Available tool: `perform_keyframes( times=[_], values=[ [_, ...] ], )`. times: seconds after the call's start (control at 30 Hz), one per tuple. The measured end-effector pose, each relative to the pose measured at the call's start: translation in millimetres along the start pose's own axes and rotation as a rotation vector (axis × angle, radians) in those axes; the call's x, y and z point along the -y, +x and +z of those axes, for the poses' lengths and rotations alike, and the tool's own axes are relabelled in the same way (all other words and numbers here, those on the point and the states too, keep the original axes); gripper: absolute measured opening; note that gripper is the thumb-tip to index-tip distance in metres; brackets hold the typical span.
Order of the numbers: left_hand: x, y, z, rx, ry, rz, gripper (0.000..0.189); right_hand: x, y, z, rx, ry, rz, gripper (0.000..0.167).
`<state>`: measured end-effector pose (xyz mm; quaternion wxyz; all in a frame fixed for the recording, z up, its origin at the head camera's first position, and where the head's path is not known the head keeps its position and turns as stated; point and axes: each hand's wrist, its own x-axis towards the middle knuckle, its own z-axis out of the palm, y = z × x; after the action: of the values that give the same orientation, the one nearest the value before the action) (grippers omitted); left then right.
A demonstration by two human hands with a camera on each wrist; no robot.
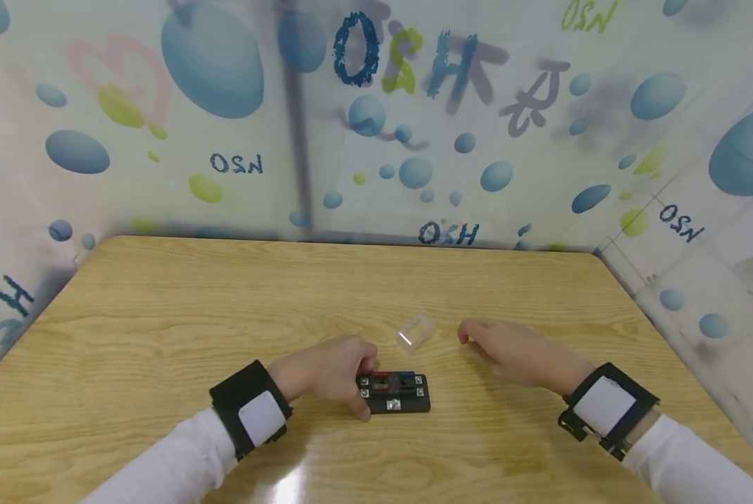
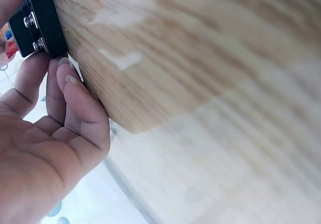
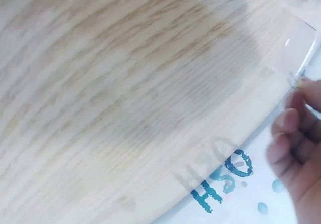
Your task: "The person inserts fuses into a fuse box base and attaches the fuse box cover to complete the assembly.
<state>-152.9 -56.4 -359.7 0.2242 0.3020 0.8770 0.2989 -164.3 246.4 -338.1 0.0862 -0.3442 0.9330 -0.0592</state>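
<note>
A black fuse block [image 1: 394, 406] with metal screw terminals lies on the wooden table, red and blue fuses along its far side. My left hand [image 1: 329, 371] grips its left end, thumb at the near edge and fingers at the far edge. In the left wrist view, the block's dark side [image 2: 47, 20] and two screws show beside the fingertips. Off to the right, my right hand [image 1: 518, 350] hovers near the table with thumb and forefinger together. A small pale piece [image 3: 295, 82] shows at those fingertips in the right wrist view, too blurred to identify surely.
Behind the block, a clear plastic cover [image 1: 416, 332] lies between the hands. The wooden table [image 1: 162, 301] reaches back to a wall sheet [image 1: 257, 203] printed with blue and green spots and letters. Both wrists wear black straps.
</note>
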Motion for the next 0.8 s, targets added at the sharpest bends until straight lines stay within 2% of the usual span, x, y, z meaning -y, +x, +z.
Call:
perform_keyframes(
  times=[0.13, 0.37, 0.57, 0.8],
  values=[
    [0.3, 0.7, 0.5, -0.001, 0.006, 0.001, 0.041, 0.2, 0.2, 0.8, -0.097, -0.073, -0.089, 0.026],
    [0.8, 1.8, 1.3, -0.001, 0.020, 0.010, 0.041, 0.9, -0.1, 0.8, -0.188, -0.159, -0.177, 0.030],
    [0.2, 1.5, 1.3, -0.002, 0.014, 0.010, 0.041, 3.5, 0.1, -3.0, -0.238, -0.197, -0.185, 0.034],
    [-0.8, 0.0, -0.1, -0.001, -0.009, -0.009, 0.041, 13.2, 4.7, -10.7, -0.254, -0.160, -0.195, 0.030]
  ],
)
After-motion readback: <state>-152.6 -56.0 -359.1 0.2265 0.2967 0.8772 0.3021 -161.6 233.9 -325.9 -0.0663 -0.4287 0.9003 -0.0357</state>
